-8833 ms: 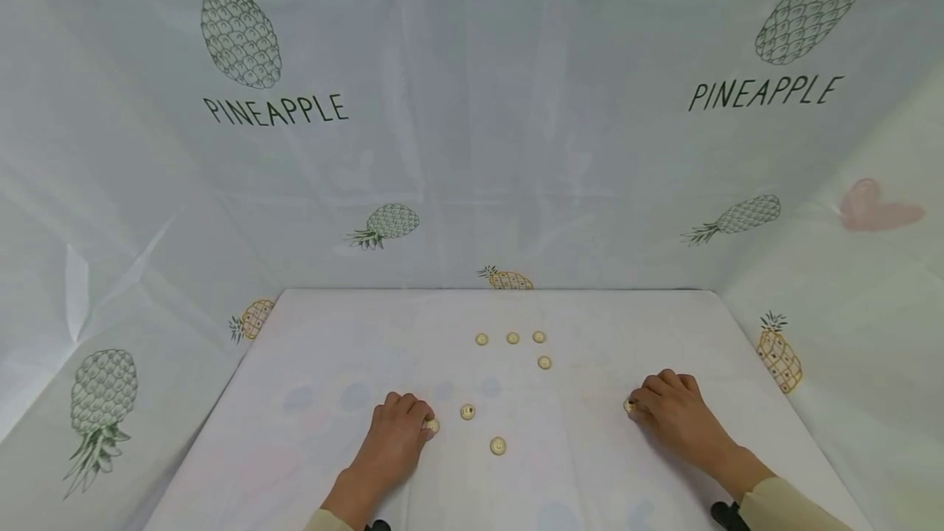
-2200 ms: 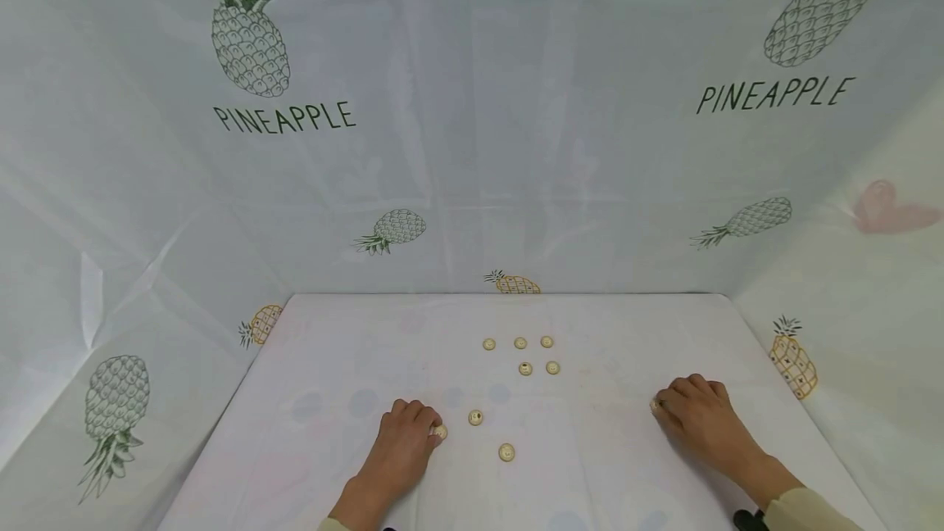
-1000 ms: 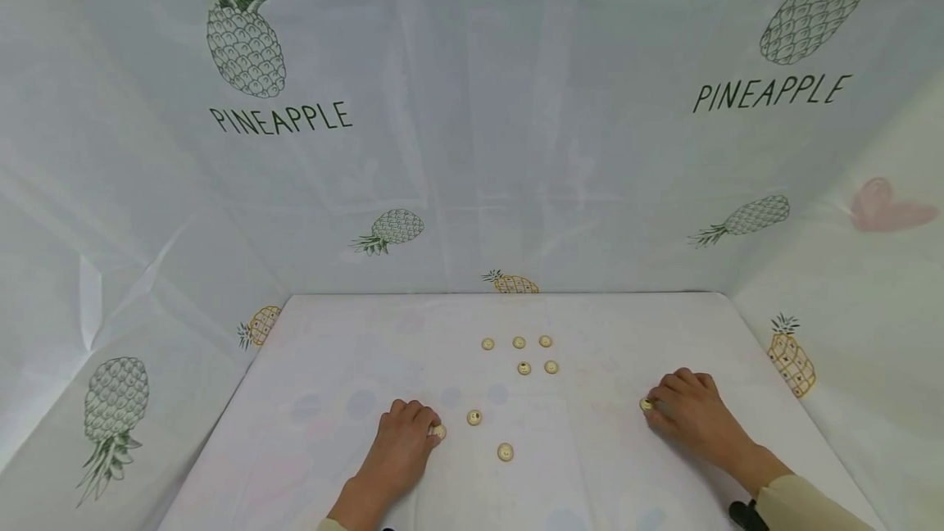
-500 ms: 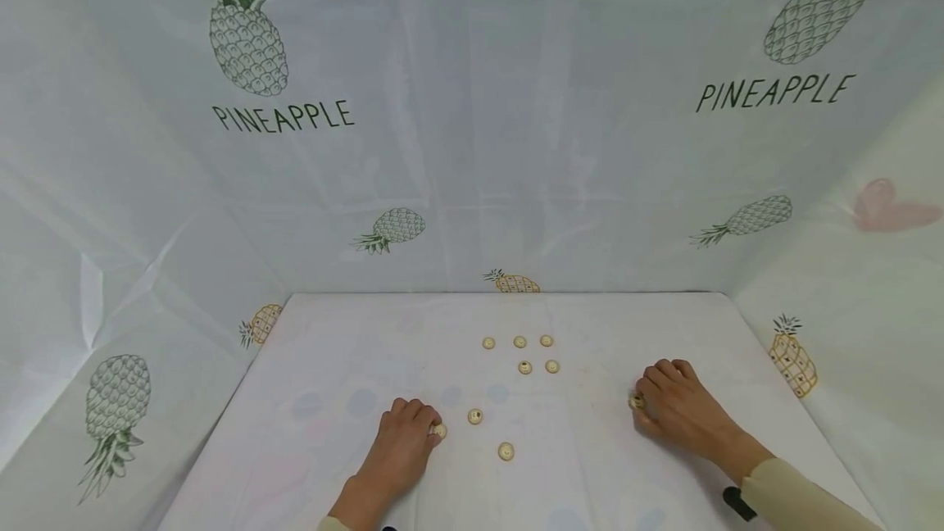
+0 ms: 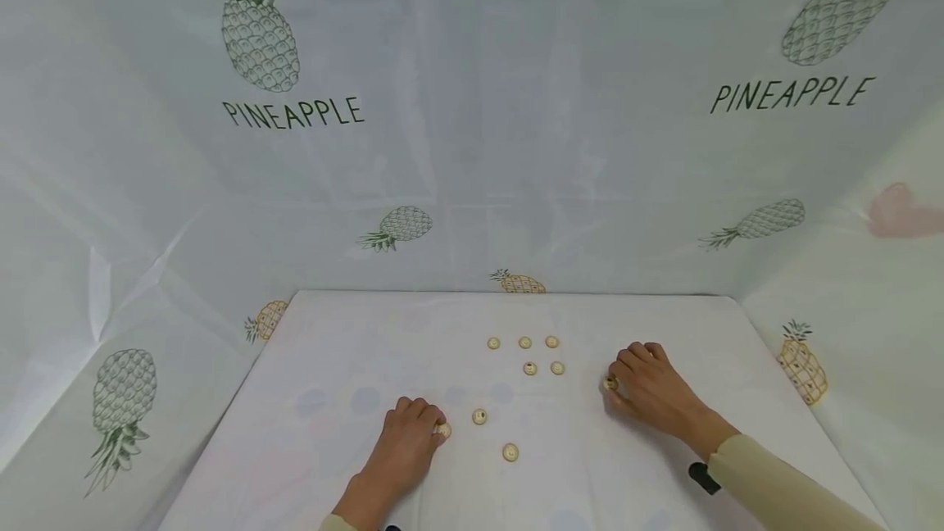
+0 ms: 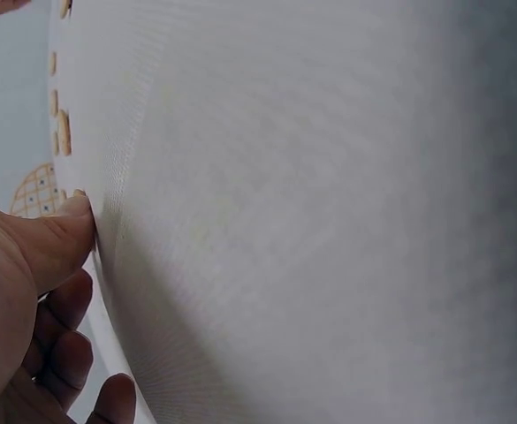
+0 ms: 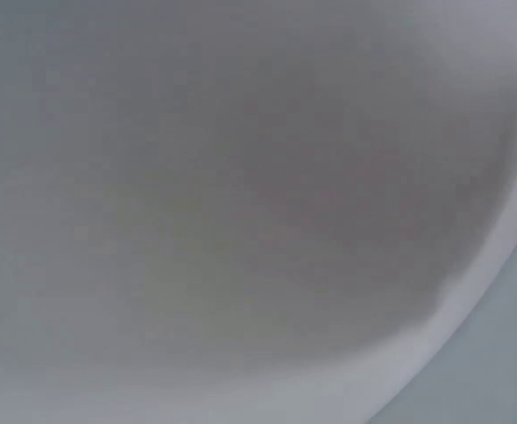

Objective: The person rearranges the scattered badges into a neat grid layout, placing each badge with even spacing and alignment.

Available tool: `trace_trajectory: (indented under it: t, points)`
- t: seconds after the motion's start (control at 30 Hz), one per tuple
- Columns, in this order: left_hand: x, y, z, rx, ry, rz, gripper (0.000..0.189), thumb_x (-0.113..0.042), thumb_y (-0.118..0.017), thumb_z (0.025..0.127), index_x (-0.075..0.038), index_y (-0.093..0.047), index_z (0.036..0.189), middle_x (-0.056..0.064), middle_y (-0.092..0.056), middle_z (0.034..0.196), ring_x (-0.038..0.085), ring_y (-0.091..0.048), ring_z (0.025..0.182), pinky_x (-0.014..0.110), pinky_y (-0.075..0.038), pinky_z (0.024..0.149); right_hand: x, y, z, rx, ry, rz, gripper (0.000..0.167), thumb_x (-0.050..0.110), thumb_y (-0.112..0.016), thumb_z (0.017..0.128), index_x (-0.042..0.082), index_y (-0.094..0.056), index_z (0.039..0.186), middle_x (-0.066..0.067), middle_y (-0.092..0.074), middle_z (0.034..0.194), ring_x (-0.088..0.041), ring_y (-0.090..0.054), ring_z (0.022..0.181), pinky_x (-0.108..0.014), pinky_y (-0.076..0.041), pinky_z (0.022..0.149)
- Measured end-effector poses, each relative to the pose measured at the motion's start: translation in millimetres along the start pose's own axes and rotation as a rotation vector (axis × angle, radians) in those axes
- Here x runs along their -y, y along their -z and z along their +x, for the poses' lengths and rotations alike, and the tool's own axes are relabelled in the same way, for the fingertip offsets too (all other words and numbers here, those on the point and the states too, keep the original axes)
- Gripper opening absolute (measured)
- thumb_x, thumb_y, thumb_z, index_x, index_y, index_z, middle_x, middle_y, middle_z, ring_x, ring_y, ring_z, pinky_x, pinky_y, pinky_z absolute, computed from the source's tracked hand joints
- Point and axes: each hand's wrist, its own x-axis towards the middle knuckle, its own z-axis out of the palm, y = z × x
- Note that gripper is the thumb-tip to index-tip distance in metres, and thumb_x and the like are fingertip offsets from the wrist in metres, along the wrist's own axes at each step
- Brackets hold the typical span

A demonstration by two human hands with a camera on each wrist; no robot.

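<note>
Leftward has moved one round cream disc (image 5: 610,383), dark-marked.

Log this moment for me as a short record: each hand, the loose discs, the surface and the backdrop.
Left hand: holds a cream disc
Right hand: holds another cream disc
Far discs: five loose, three behind two
Near discs: two loose, right of the left hand
Surface: white tabletop
Backdrop: pineapple-print sheet
</note>
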Motion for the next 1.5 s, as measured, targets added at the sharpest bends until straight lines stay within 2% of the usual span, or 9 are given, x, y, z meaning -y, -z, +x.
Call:
trace_trajectory:
  t: [0.13,0.3,0.53,0.87,1.1,1.5]
  points:
    - [0.9,-0.7,0.9,0.014,0.004,0.009,0.017,-0.027,-0.079,0.094,-0.019,-0.069,0.105,-0.004,-0.064,0.105,0.016,-0.05,0.099,0.035,-0.041,0.077,7.0,-6.4,20.4,0.01,-0.004,0.005,0.022,0.028,-0.08,0.084,0.01,-0.068,0.09,-0.001,-0.06,0.088,-0.024,-0.051,0.089,-0.05,-0.043,0.087]
    - [2.6,-1.7,1.5,0.008,-0.002,0.018,0.02,-0.029,-0.081,0.093,-0.019,-0.068,0.105,-0.003,-0.065,0.106,0.018,-0.05,0.098,0.036,-0.041,0.076,13.9,-14.1,41.7,0.023,-0.004,0.025,0.025,0.03,-0.083,0.085,0.01,-0.069,0.091,-0.002,-0.062,0.09,-0.025,-0.052,0.091,-0.05,-0.044,0.089]
    - [1.9,-1.1,1.0,-0.008,0.024,0.027,0.022,-0.029,-0.084,0.09,-0.019,-0.069,0.102,-0.003,-0.065,0.103,0.017,-0.051,0.096,0.037,-0.041,0.075,24.0,-25.9,63.7,0.095,-0.02,0.039,0.025,0.032,-0.082,0.086,0.012,-0.07,0.093,-0.001,-0.065,0.094,-0.023,-0.053,0.095,-0.05,-0.044,0.093]
    - [1.4,-1.2,1.3,-0.004,0.02,0.039,0.021,-0.03,-0.084,0.09,-0.019,-0.069,0.102,-0.004,-0.065,0.103,0.017,-0.051,0.096,0.037,-0.042,0.076,45.1,-36.1,89.7,0.112,0.015,0.077,0.025,0.034,-0.083,0.087,0.014,-0.068,0.093,0.0,-0.065,0.097,-0.022,-0.053,0.097,-0.049,-0.044,0.095]
    - [1.6,-0.6,0.5,0.004,0.019,0.02,0.021,-0.029,-0.083,0.09,-0.019,-0.069,0.102,-0.004,-0.064,0.103,0.018,-0.051,0.097,0.036,-0.041,0.075,59.9,-44.7,105.6,0.094,0.04,0.087,0.022,0.035,-0.08,0.089,0.015,-0.069,0.088,0.002,-0.064,0.091,-0.021,-0.052,0.093,-0.048,-0.044,0.093]
    - [3.4,-2.7,0.9,0.001,0.015,0.019,0.021,-0.028,-0.083,0.091,-0.02,-0.069,0.103,-0.004,-0.064,0.103,0.018,-0.051,0.097,0.035,-0.041,0.075,88.0,-57.5,133.9,0.149,0.021,0.164,0.017,0.031,-0.076,0.091,0.014,-0.074,0.094,0.001,-0.068,0.095,-0.021,-0.053,0.096,-0.048,-0.042,0.095]
